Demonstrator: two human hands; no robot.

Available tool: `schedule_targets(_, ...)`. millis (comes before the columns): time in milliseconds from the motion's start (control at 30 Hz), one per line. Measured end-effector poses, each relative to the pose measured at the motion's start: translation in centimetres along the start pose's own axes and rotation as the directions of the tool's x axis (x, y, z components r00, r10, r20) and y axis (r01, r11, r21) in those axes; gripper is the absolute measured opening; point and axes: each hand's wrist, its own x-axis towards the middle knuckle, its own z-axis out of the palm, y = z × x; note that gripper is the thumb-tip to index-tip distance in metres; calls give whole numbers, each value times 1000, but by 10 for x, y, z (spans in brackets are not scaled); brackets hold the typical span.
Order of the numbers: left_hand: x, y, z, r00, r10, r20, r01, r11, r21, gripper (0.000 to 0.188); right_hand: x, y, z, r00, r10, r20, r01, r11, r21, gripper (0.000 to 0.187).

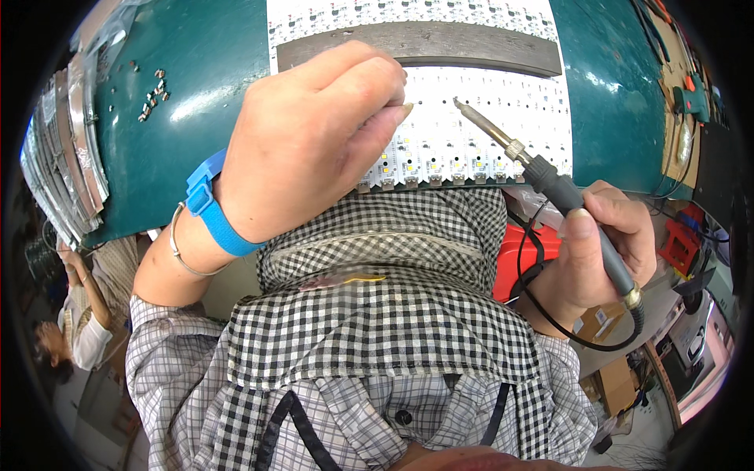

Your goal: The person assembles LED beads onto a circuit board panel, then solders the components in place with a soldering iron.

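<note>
My left hand [314, 137], with a blue wrist strap [214, 206] round its wrist, is over the left part of a white circuit board panel [518, 118]. Its fingers are curled into a pinch; whatever lies between the fingertips is hidden. In my right hand [583, 263] is a soldering iron [556, 187], held like a pen by its dark grip. The iron's tip points up and left at the panel's middle, close to a row of small holes; contact cannot be made out. A dark flat bar [487, 49] lies across the panel beyond both hands.
Small loose components [153, 98] lie on the green work surface [188, 71] at left. Beyond them are stacked strips in plastic [67, 157]. The iron's black cable [550, 318] loops below my right hand. Another person [86, 326] sits at far left. Tools [691, 98] lie at far right.
</note>
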Motion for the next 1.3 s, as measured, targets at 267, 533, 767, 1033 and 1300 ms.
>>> schedule_targets(267, -4, -5, 10, 1000, -13, 26, 12, 999, 41, 14, 1, 2, 7, 998, 8, 66, -3, 998, -68, 21)
schedule_targets(533, 0, -4, 13, 999, -18, 49, 14, 996, 91, 12, 2, 1, 10, 997, -15, 79, 27, 988, -152, 21)
schedule_targets(767, 2, -4, 14, 998, -11, 57, 4, 994, 111, 13, 2, -2, 7, 996, 37, 85, -22, 985, -169, 22)
schedule_targets(1033, -2, -6, 2, 995, 94, -22, -91, 990, 110, 13, 1, -4, 8, 999, 32, -40, -34, 998, -48, 19)
schedule_targets(1300, -12, -2, -9, 997, -66, -41, 69, 996, 65, 15, -1, -5, 11, 999, 53, -7, -53, 999, 0, 15)
